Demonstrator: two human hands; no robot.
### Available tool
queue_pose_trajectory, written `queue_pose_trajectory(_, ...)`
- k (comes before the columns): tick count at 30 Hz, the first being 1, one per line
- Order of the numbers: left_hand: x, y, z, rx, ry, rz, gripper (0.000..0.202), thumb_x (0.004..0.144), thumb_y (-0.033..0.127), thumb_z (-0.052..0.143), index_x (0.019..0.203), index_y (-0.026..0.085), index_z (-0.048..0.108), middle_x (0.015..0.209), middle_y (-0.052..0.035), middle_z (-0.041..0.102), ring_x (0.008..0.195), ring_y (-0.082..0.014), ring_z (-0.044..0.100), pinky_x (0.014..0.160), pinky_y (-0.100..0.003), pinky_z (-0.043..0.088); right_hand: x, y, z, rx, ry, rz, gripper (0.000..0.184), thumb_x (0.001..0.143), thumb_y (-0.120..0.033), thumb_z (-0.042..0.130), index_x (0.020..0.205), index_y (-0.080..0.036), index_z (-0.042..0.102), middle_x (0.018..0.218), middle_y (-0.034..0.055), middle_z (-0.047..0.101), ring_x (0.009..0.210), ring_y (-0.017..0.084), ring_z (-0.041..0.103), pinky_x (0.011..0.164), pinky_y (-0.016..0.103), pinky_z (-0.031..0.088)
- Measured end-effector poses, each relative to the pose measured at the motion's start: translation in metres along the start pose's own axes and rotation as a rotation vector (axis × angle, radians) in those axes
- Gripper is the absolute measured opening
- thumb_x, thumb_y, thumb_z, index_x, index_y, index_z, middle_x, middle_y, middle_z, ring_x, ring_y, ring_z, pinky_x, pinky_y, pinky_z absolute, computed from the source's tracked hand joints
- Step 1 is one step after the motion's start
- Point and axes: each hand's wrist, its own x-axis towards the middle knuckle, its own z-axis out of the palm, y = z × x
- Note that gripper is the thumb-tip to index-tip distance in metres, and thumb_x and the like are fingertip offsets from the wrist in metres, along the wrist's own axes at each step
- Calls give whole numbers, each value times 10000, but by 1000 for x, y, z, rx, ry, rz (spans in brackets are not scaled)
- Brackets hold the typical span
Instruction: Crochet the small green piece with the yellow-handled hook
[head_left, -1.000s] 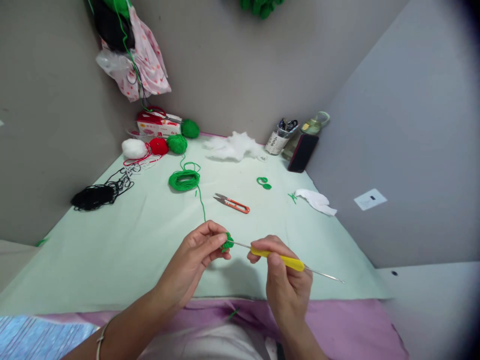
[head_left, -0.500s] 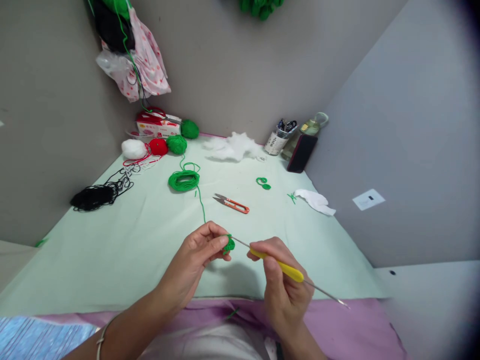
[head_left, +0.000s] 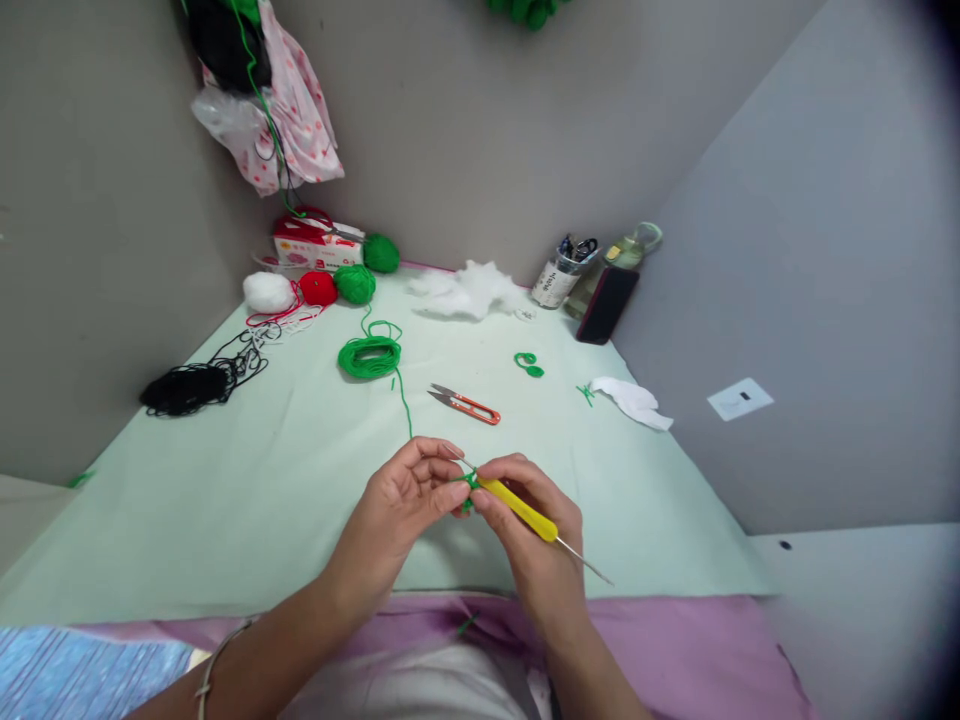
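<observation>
Between thumb and fingers, my left hand [head_left: 405, 500] pinches a small green crochet piece [head_left: 469, 482], mostly covered by fingertips. My right hand [head_left: 536, 520] grips a crochet hook [head_left: 529, 515] by its yellow handle; one metal end passes through or beside the green stitches, and the other points down to the right. Both hands nearly meet at the piece. A strand of green yarn [head_left: 406, 405] runs from my left hand back to a loose green yarn coil [head_left: 370, 357]. Just beyond my hands lie orange thread snips [head_left: 465, 404], blades to the left.
Black yarn [head_left: 187, 388] lies far left, near white [head_left: 268, 292], red [head_left: 318, 288] and green yarn balls [head_left: 355, 284]. White stuffing [head_left: 472, 290] sits at the back. A pen cup [head_left: 559, 278] and phone [head_left: 607, 305] stand back right. A curled green piece [head_left: 529, 365] lies right of centre.
My right hand has moved left, up against the left fingers, bringing the hook into the green piece. The left fingers have spread a little; the table items stay put.
</observation>
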Motion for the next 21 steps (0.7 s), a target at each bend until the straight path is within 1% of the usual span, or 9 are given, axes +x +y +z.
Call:
queue_pose_trajectory(2,0,-2,-1,7,3,8,320,793,322,924,1002,195,717,897,-7,705,798,-146,649,767,-283,541,2,-1,2,65,46,59,66,852,-233,847,877,-249,788,837,4,716,706,154,700,646,277,567)
queue_pose_trajectory(5,1,-3,0,8,-26,1,322,772,314,935,986,194,726,913,-17,715,788,-149,637,746,-287,541,2,-2,8,58,129,-5,83,832,-195,848,846,-252,790,840,12,736,755,162,714,661,268,578)
queue_pose_trajectory(8,2,-2,2,-49,-16,-26,315,771,329,936,958,188,725,860,-14,717,757,-146,631,738,-290,541,0,-1,14,46,153,-65,94,834,-178,834,849,-265,801,834,16,744,769,166,715,652,263,582)
queue_pose_trajectory(11,2,-1,3,-100,35,-45,341,740,328,959,942,184,725,859,-20,728,793,-156,647,745,-284,545,-3,3,18,54,193,-25,67,823,-219,846,816,-254,789,815,22,744,754,175,707,641,275,582)
queue_pose_trajectory(13,2,-1,2,-101,55,-52,348,731,319,964,950,180,731,874,-23,736,795,-152,653,747,-276,546,-3,8,20,104,212,71,104,804,-277,868,809,-241,770,813,25,749,749,182,702,656,291,586)
queue_pose_trajectory(15,2,-2,0,-82,55,-55,338,737,309,957,952,176,732,854,-14,735,732,-130,644,715,-261,535,-1,12,20,239,198,232,192,764,-331,898,824,-232,745,781,12,738,710,177,681,663,307,584)
queue_pose_trajectory(18,2,-6,-3,-41,34,-54,311,773,312,932,953,184,713,694,33,684,586,-97,585,633,-237,498,6,17,19,494,120,478,298,697,-356,933,840,-225,706,687,-33,674,591,135,593,617,291,545)
queue_pose_trajectory(20,2,-8,-3,-36,27,-50,293,808,311,911,978,191,705,650,54,658,550,-87,569,606,-222,491,9,17,19,561,96,532,319,681,-345,945,841,-222,698,673,-48,652,571,113,559,609,270,520)
queue_pose_trajectory(21,2,-8,-3,-45,29,-48,287,821,307,905,993,191,706,683,50,673,560,-83,584,607,-215,499,10,17,19,557,101,525,319,682,-344,947,842,-222,700,681,-48,656,579,111,561,617,266,517)
